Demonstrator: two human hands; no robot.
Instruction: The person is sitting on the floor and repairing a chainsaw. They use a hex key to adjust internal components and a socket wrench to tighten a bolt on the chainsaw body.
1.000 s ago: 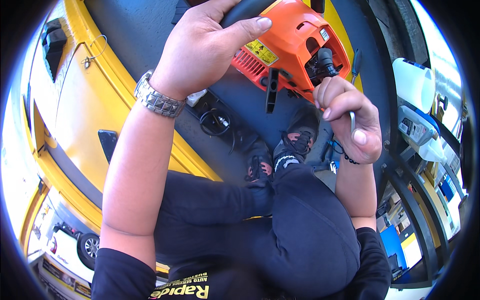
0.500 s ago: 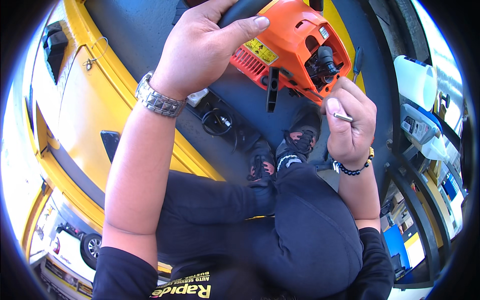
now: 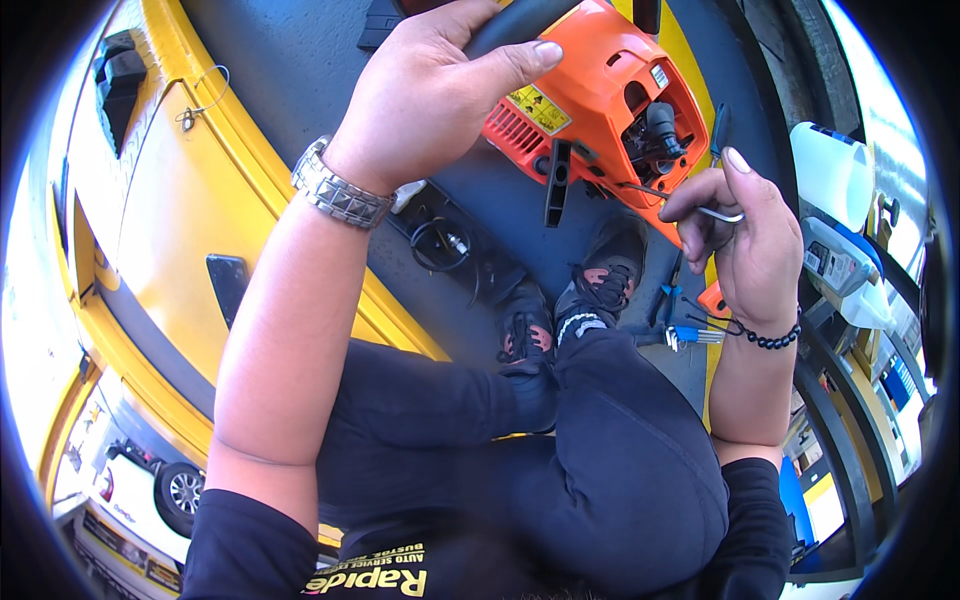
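My left hand (image 3: 425,95) is wrapped around the black handle (image 3: 515,25) of an orange chainsaw (image 3: 600,75), its thumb lying along the grip. The saw's body has an uncovered recess with a black rubber boot (image 3: 662,125) inside. Beside the saw's lower right edge is my right hand (image 3: 755,235), fingers curled around an L-shaped hex key (image 3: 722,214) and thumb raised off it. The key's long arm reaches toward the saw's lower side; where its tip sits I cannot tell. A black lever (image 3: 556,185) sticks out from the saw's near side.
A blue-handled screwdriver (image 3: 719,130) lies right of the saw. A hex key set (image 3: 692,335) and blue-handled pliers (image 3: 668,290) lie below my right hand. My shoes (image 3: 605,275) are close under the saw. Plastic jugs (image 3: 832,175) stand at right; a phone (image 3: 228,285) rests at left.
My right thumb has lifted off the hex key and the fingers have loosened, with the hand turned outward. My left hand still holds the handle; the saw appears slightly lower and further right.
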